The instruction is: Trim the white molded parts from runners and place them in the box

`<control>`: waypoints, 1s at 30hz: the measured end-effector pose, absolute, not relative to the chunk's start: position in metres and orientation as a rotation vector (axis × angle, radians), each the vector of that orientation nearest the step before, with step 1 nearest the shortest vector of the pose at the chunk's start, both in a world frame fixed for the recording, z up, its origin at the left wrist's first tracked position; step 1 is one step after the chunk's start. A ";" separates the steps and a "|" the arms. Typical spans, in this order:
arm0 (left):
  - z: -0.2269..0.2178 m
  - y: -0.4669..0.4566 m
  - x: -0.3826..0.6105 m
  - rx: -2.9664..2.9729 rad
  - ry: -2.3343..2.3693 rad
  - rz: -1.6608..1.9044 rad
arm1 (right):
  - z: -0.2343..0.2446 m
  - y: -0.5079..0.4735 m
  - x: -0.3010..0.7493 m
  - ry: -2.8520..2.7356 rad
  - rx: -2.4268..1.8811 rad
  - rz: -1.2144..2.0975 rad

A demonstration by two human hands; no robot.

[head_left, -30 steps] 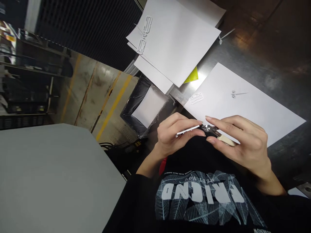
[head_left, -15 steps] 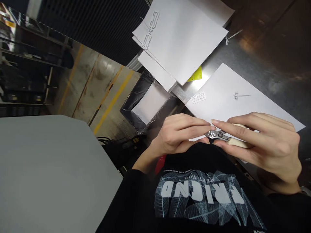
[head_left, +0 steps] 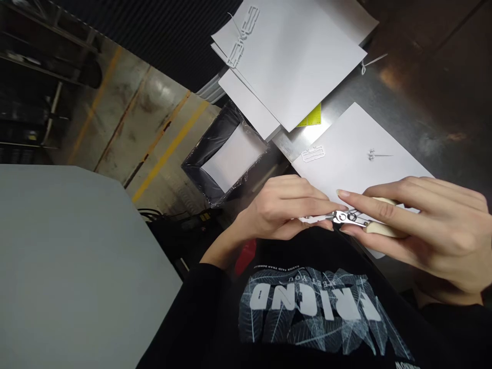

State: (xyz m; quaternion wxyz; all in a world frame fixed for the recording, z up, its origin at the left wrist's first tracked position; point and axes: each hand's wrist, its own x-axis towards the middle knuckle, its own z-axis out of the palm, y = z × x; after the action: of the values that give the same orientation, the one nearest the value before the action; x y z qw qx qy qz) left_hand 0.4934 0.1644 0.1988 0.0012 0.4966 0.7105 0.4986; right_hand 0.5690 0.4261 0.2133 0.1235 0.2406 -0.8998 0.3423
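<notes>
Fingers pinched together, my left hand (head_left: 286,207) holds a small white piece (head_left: 313,219), mostly covered by the fingers. My right hand (head_left: 426,225) is closed around the cream handles of a pair of nippers (head_left: 348,217). Their metal jaws point left and meet the white piece at my left fingertips. Just beyond the hands lies a white sheet (head_left: 357,138) on the metal table. On it are a flat white frame-like piece (head_left: 313,154) and a tiny piece with a thin stem (head_left: 378,155).
A stack of white sheets (head_left: 295,61) carries more white frame-like pieces (head_left: 244,36), with a yellow-green ruler (head_left: 313,117) showing beneath. A black-lined bin (head_left: 196,166) stands left of the table. A grey panel (head_left: 69,266) fills the lower left.
The nippers have turned slightly in my right hand, which has shifted a little right. The view has also shifted slightly. Both hands keep their hold.
</notes>
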 end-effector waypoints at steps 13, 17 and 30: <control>0.197 0.165 0.492 1.513 2.139 1.616 | 0.218 0.426 0.565 -2.643 0.751 0.961; 0.196 0.164 0.491 1.517 2.106 1.628 | 0.217 0.426 0.566 -2.642 0.762 0.947; 0.194 0.166 0.491 1.509 2.069 1.622 | 0.222 0.424 0.566 -2.691 0.761 0.988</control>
State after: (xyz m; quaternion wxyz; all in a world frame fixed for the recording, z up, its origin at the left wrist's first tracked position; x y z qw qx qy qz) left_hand 0.4906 0.1657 0.1942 0.0548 0.4970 0.6815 0.5343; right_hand 0.5664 0.4244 0.2218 0.0876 0.2557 -0.9039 0.3317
